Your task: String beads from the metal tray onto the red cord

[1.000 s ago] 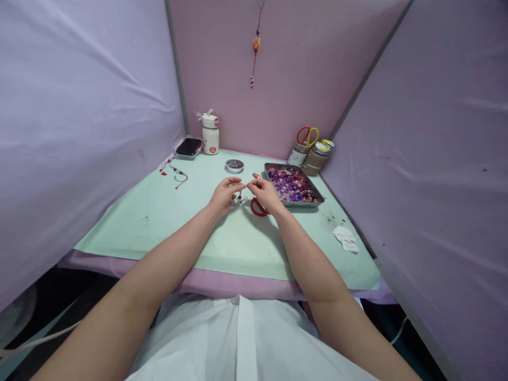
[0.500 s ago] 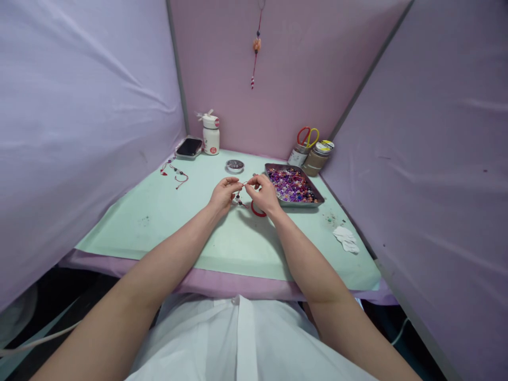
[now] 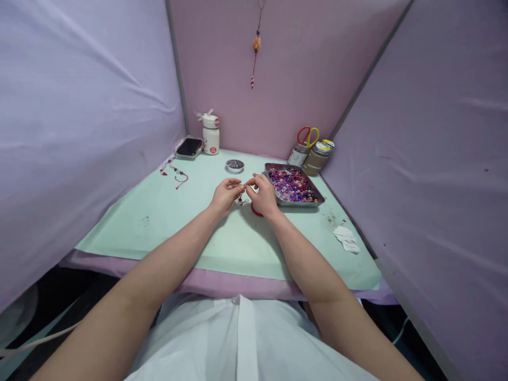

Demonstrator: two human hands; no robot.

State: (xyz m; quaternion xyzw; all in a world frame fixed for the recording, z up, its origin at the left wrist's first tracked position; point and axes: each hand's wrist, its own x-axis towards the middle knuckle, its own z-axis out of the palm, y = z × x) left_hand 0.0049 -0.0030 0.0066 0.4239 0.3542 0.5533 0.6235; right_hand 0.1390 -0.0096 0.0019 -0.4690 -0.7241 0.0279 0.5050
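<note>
My left hand point(image 3: 224, 194) and my right hand point(image 3: 262, 194) meet over the middle of the green table mat point(image 3: 159, 211), fingertips pinched close together. Between them runs a thin cord with small beads point(image 3: 239, 200) hanging just below the fingers. Each hand pinches one end of it. A red ring-shaped thing point(image 3: 255, 211) lies on the mat under my right hand, mostly hidden. A metal tray point(image 3: 318, 201) full of purple and pink beads sits just right of my right hand.
A small round tin point(image 3: 234, 165), a white bottle point(image 3: 210, 135) and a phone point(image 3: 189, 147) stand at the back. Finished beaded cords point(image 3: 175, 172) lie back left. Jars with scissors point(image 3: 306, 143) stand back right. A crumpled tissue point(image 3: 346, 238) lies right. Fabric walls enclose the table.
My right hand has shifted slightly left and closer to my left hand, covering more of the red ring. The beaded cord between the fingers has shortened.
</note>
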